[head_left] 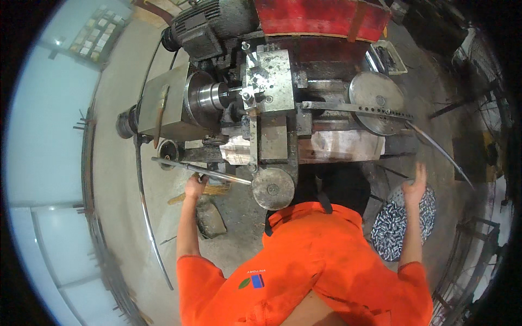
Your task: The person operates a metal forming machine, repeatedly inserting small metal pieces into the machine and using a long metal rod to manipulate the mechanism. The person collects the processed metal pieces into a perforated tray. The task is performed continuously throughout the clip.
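My left hand [194, 186] is closed below a slanting metal lever [204, 170]; something small and dark shows at its fingertips, too unclear to name. That lever runs to a round grey disc [273, 188] at the front of a small lathe. My right hand [415, 186] has its fingers stretched out, apart from any handle, over the far edge of a round container of small shiny metal pieces [389, 231]. The lathe's chuck [212, 96] sits left of its tool block [272, 81]. A perforated bar [353, 108] crosses a larger disc [376, 92] to the right.
An electric motor [209, 24] and a red panel [321, 19] stand at the back. A brush [161, 117] lies on the grey headstock cover [163, 98]. One long rod [440, 149] sticks out to the right; another [148, 217] hangs at the left. A dustpan-like scoop [210, 218] lies on the floor.
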A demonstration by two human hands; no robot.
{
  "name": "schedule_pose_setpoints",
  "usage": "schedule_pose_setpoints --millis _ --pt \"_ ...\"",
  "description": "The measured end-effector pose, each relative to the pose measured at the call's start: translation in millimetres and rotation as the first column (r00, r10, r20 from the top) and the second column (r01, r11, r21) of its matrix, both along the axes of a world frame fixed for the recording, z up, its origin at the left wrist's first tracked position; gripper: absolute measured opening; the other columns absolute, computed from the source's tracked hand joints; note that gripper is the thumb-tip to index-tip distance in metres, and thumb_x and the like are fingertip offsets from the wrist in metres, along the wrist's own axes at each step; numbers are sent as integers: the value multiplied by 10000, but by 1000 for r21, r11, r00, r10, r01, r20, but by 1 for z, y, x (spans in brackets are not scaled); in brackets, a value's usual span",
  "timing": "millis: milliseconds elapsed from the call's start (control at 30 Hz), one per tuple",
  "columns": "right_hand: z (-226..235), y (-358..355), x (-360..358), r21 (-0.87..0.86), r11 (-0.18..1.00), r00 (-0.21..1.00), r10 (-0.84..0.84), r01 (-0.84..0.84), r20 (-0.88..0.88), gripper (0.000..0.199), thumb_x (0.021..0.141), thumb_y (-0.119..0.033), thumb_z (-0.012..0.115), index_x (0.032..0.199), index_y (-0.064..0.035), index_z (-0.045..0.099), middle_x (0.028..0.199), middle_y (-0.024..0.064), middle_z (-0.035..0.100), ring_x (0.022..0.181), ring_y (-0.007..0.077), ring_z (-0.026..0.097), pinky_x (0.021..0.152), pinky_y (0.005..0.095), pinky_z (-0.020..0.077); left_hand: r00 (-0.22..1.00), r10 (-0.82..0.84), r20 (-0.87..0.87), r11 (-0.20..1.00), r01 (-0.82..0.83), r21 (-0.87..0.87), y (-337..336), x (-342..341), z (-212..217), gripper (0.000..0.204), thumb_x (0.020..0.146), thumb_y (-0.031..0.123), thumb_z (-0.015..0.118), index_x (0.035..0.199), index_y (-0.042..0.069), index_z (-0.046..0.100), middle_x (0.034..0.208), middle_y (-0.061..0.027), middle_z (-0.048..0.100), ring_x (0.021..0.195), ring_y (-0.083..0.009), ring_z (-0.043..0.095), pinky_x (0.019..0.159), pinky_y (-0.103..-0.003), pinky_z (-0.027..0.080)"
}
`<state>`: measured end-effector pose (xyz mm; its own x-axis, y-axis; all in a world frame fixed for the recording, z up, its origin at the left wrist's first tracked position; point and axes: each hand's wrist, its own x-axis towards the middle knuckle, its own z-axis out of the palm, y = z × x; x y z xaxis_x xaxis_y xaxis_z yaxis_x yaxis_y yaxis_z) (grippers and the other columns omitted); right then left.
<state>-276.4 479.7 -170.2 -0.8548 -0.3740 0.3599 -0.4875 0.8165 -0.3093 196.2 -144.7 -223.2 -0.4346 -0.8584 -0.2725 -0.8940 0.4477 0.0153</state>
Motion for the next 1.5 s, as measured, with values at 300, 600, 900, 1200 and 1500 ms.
schedule_pose_setpoints --millis 300,600,900,1200,1500 --pt "-11 -37 51 -129 984 907 163 -121 388 405 580 -79 591 974 4 639 1083 196 607 1020 350 575 904 370 446 939 -8 -343 978 -65 -199 65 -35 -81 512 830 485 536 1005 9 608 909 -217 643 829 -391 619 707 -439 491" --pt "61 -73 14 -151 969 899 239 -196 367 393 582 -75 576 958 16 640 955 188 636 878 326 628 793 358 491 998 51 28 999 -51 -13 38 -16 -44 500 843 498 526 1019 33 574 969 -192 642 836 -352 638 704 -453 505" --pt "189 -278 14 -359 638 651 752 -681 101 365 597 -123 608 949 -37 645 869 158 622 807 319 610 717 372 484 774 381 -505 868 -111 485 23 55 16 339 857 145 581 1151 -19 548 799 -128 648 651 -167 630 552 -316 507" --pt "212 -492 81 88 461 469 864 -883 183 244 534 -139 561 718 -24 673 782 183 643 797 368 614 731 408 505 741 301 -600 868 -474 -150 9 158 226 355 900 309 525 1121 38 588 746 -125 640 672 -215 621 649 -345 490" --pt "192 -507 91 82 446 454 874 -891 172 236 512 -145 588 659 30 646 732 239 628 743 374 631 705 398 520 740 572 -353 701 -665 -257 134 90 177 529 841 519 504 819 -1 596 724 -227 602 740 -411 593 663 -467 450"
